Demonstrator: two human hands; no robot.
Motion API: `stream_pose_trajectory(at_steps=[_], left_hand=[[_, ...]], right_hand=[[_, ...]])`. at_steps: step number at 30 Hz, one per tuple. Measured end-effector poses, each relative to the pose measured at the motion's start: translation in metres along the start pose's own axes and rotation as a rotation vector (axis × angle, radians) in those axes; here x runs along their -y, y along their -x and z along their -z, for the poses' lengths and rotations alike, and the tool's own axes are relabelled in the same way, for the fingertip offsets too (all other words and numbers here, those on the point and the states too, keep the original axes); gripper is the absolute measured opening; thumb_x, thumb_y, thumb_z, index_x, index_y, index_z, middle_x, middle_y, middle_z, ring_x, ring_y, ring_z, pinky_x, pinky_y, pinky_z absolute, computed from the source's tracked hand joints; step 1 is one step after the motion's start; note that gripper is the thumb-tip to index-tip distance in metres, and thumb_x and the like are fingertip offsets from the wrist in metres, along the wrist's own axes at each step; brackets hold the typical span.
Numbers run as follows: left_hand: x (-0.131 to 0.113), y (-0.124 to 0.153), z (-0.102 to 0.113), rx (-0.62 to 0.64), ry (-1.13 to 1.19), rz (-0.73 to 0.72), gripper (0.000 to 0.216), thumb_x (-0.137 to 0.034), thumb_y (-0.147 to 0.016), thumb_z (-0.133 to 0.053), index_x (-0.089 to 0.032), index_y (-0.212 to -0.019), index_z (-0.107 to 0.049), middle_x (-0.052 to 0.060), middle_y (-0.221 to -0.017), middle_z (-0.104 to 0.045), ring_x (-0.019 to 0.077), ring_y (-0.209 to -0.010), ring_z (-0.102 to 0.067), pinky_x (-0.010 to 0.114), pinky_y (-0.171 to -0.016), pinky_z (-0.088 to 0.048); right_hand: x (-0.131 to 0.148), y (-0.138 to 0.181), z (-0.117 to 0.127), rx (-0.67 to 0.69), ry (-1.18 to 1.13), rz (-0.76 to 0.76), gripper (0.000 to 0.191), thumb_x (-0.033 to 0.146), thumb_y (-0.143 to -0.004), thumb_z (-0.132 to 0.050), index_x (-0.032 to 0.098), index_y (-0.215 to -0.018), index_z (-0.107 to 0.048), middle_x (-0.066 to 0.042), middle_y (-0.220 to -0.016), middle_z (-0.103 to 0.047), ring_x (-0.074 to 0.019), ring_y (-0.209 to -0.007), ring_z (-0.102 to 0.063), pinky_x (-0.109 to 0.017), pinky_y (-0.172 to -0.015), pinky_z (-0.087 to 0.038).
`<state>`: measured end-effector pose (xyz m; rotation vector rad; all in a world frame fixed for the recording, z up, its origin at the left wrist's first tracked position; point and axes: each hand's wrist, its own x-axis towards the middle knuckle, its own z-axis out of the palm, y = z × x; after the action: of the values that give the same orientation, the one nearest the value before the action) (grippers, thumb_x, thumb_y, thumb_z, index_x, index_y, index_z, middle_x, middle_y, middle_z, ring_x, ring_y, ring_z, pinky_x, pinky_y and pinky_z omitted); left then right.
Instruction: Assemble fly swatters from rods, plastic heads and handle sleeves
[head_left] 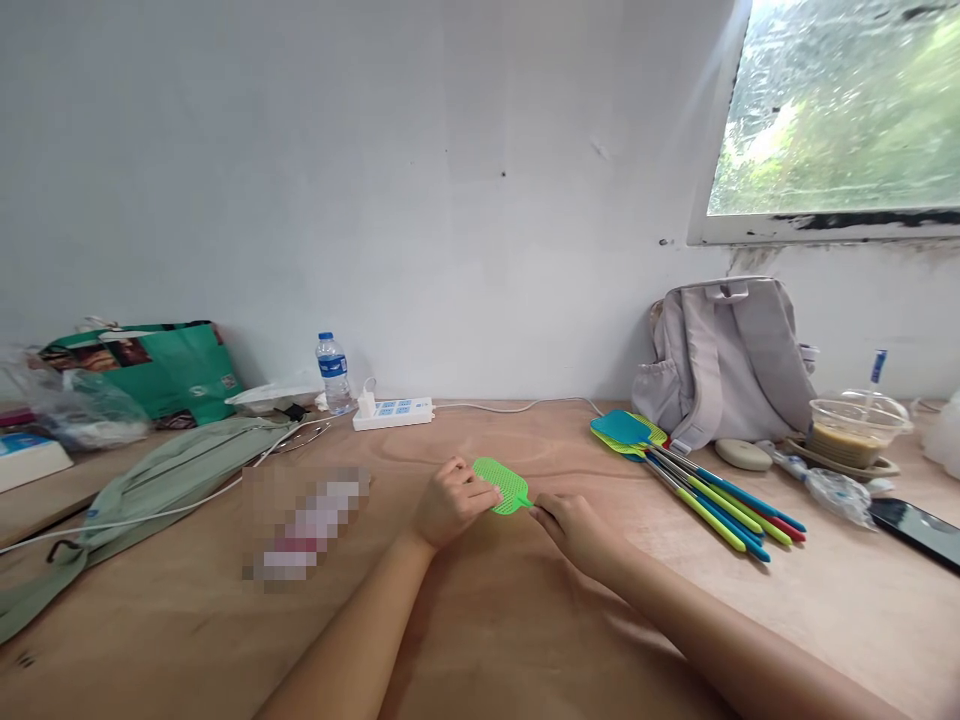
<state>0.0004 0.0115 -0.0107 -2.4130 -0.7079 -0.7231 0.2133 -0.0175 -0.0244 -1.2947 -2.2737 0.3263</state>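
Note:
A bright green fly swatter [501, 484] with a perforated head is held between my two hands over the middle of the wooden table. My left hand [455, 503] is closed on the left edge of its head. At the neck, where the head narrows, my right hand [564, 526] grips it with curled fingers; the handle is hidden by that hand. To the right lies a pile of fly swatters [619, 428] with blue and yellow-green heads, their metal shafts and coloured grips pointing towards me.
Behind the pile stands a grey backpack [724, 360], with a drink cup [851, 440] and a phone [919, 530] farther right. A power strip [394, 414] and water bottle [332, 375] stand by the wall. Leftward are a grey-green strap bag [180, 470], a green bag [180, 370] and a pixelated patch.

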Motion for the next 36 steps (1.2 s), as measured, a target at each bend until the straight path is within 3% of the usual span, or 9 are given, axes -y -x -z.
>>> stream_pose_trajectory(at_steps=[7, 16, 23, 31, 34, 36], left_hand=[[0.003, 0.001, 0.000, 0.054, 0.021, 0.050, 0.034, -0.021, -0.090, -0.033, -0.024, -0.076, -0.064, 0.001, -0.068, -0.065, 0.0114, -0.059, -0.046, 0.029, -0.062, -0.034], [0.006, 0.002, -0.003, 0.072, 0.012, 0.045, 0.030, -0.018, -0.088, -0.038, -0.025, -0.077, -0.064, 0.000, -0.068, -0.066, 0.0124, -0.060, -0.045, 0.028, -0.060, -0.028], [0.006, 0.001, -0.007, 0.054, 0.113, 0.039, 0.021, -0.016, -0.084, -0.046, -0.023, -0.074, -0.062, -0.001, -0.067, -0.066, 0.0130, -0.062, -0.048, 0.027, -0.060, -0.028], [0.004, -0.001, -0.008, 0.047, 0.217, 0.066, 0.015, -0.017, -0.082, -0.050, -0.021, -0.075, -0.063, -0.001, -0.070, -0.067, 0.0126, -0.065, -0.053, 0.027, -0.061, -0.032], [0.002, -0.001, -0.007, 0.017, 0.341, 0.158, 0.015, -0.020, -0.080, -0.053, -0.020, -0.070, -0.063, 0.000, -0.066, -0.066, 0.0125, -0.063, -0.054, 0.026, -0.062, -0.035], [0.003, 0.001, -0.005, -0.024, 0.544, 0.328, 0.012, -0.024, -0.076, -0.059, -0.018, -0.067, -0.063, 0.001, -0.066, -0.066, 0.0124, -0.063, -0.055, 0.025, -0.061, -0.038]], right_hand=[[-0.004, -0.001, -0.003, 0.038, 0.175, -0.014, 0.030, 0.031, -0.093, -0.026, 0.019, -0.081, -0.050, -0.004, -0.072, -0.060, -0.0149, -0.062, -0.055, -0.024, -0.056, -0.031], [-0.022, -0.009, -0.015, 0.058, 0.351, 0.078, 0.030, 0.028, -0.094, -0.024, 0.018, -0.089, -0.052, -0.006, -0.081, -0.062, -0.0161, -0.068, -0.058, -0.024, -0.055, -0.033], [-0.022, -0.007, -0.001, 0.058, 0.503, 0.124, 0.031, 0.032, -0.094, -0.025, 0.020, -0.087, -0.053, -0.005, -0.082, -0.062, -0.0154, -0.062, -0.058, -0.024, -0.047, -0.027], [-0.023, -0.008, 0.009, 0.104, 0.572, 0.147, 0.025, 0.027, -0.092, -0.031, 0.020, -0.087, -0.054, -0.004, -0.084, -0.062, -0.0153, -0.065, -0.058, -0.023, -0.050, -0.030], [-0.024, -0.006, 0.013, 0.089, 0.550, 0.155, 0.025, 0.025, -0.091, -0.031, 0.020, -0.084, -0.054, -0.004, -0.082, -0.062, -0.0153, -0.063, -0.057, -0.024, -0.051, -0.028], [-0.023, -0.003, 0.017, 0.074, 0.479, 0.165, 0.025, 0.026, -0.092, -0.029, 0.020, -0.083, -0.052, -0.003, -0.081, -0.062, -0.0145, -0.062, -0.056, -0.025, -0.051, -0.027]])
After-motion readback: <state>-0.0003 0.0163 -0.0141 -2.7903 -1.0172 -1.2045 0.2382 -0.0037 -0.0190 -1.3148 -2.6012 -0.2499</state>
